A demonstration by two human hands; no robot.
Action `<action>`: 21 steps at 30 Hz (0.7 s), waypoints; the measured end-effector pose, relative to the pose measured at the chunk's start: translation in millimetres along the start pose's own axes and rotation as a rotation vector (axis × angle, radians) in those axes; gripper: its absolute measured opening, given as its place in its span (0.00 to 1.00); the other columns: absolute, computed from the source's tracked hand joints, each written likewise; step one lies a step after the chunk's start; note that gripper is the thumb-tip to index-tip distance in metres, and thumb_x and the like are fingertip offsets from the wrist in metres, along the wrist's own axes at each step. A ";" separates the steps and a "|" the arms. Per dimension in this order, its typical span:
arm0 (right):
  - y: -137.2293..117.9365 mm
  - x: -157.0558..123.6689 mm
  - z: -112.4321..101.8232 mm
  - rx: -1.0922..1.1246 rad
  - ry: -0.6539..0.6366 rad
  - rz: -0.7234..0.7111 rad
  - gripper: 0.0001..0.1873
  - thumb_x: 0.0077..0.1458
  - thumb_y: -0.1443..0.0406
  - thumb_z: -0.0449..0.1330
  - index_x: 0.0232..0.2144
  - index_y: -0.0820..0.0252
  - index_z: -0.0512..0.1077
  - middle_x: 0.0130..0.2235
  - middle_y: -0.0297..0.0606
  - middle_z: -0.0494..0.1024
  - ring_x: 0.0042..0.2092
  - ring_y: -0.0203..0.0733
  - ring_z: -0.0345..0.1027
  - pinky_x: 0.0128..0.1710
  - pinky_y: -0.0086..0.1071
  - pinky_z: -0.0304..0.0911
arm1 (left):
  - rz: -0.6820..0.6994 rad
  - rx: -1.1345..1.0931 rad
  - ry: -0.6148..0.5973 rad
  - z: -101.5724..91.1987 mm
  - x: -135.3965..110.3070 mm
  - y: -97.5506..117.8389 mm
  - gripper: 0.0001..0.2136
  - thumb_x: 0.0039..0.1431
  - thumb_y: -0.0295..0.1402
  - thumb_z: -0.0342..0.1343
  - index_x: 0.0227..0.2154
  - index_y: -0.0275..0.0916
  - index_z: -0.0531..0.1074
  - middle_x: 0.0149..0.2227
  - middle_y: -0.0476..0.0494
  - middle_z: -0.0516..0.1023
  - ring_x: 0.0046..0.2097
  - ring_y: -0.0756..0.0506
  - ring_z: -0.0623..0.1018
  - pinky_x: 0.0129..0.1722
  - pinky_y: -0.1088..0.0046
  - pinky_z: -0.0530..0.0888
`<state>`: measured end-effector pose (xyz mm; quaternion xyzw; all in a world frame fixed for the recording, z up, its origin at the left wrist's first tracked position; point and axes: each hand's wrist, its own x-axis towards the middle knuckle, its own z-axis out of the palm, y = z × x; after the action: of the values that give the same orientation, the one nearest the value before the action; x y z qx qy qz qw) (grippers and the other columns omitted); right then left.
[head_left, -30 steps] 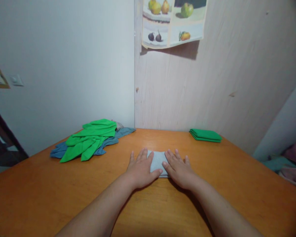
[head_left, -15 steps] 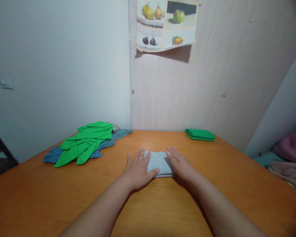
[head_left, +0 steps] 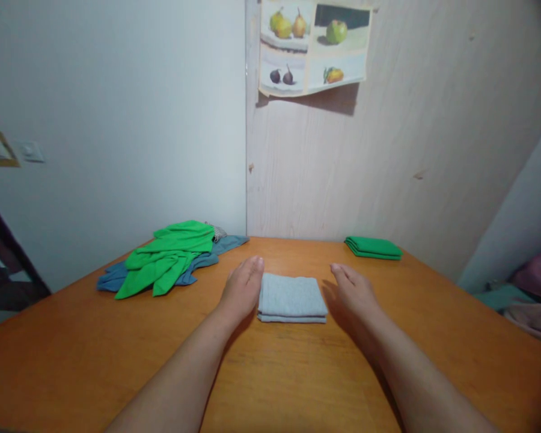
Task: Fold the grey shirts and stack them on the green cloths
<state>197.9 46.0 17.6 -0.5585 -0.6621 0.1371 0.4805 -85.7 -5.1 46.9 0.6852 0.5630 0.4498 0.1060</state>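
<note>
A light grey cloth (head_left: 293,296), folded into a neat flat rectangle, lies on the wooden table in front of me. Along its left edge is my left hand (head_left: 243,288), turned on its side with fingers stretched out and close together; whether it touches the cloth I cannot tell. My right hand (head_left: 355,293) is held a little apart from the cloth's right edge, fingers also extended, holding nothing.
To the left on the orange-brown table (head_left: 279,373) lies a loose heap with a bright green cloth (head_left: 166,255) over a blue one (head_left: 112,278). A folded green cloth (head_left: 373,248) sits at the back right. The wall (head_left: 198,120) rises behind the table.
Both hands have come off the top of the grey cloth and moved apart to its two sides. The view has turned slightly left.
</note>
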 end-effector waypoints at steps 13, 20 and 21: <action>-20.3 -8.4 1.0 0.026 -0.028 0.019 0.18 0.57 0.53 0.51 0.32 0.57 0.76 0.33 0.40 0.80 0.38 0.47 0.72 0.38 0.34 0.64 | 0.217 0.020 -0.035 3.6 -14.8 13.1 0.16 0.66 0.41 0.51 0.51 0.38 0.72 0.51 0.37 0.77 0.54 0.39 0.75 0.55 0.61 0.70; -28.3 -9.5 -0.2 -0.009 -0.031 0.007 0.16 0.57 0.55 0.52 0.29 0.57 0.74 0.30 0.38 0.79 0.35 0.44 0.71 0.34 0.31 0.61 | 0.375 0.079 -0.255 2.5 -25.4 29.3 0.18 0.61 0.38 0.58 0.52 0.41 0.71 0.54 0.40 0.75 0.55 0.40 0.73 0.58 0.61 0.68; -27.9 -9.1 -0.4 -0.011 -0.031 0.004 0.16 0.57 0.55 0.52 0.30 0.57 0.74 0.31 0.38 0.79 0.35 0.43 0.71 0.35 0.31 0.61 | 0.387 0.083 -0.272 2.8 -25.8 28.9 0.19 0.59 0.37 0.59 0.53 0.41 0.70 0.55 0.40 0.74 0.56 0.40 0.72 0.59 0.60 0.67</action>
<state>180.5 28.5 33.4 -0.5601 -0.6692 0.1430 0.4669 -63.1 -36.3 51.3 0.8385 0.4196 0.3417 0.0644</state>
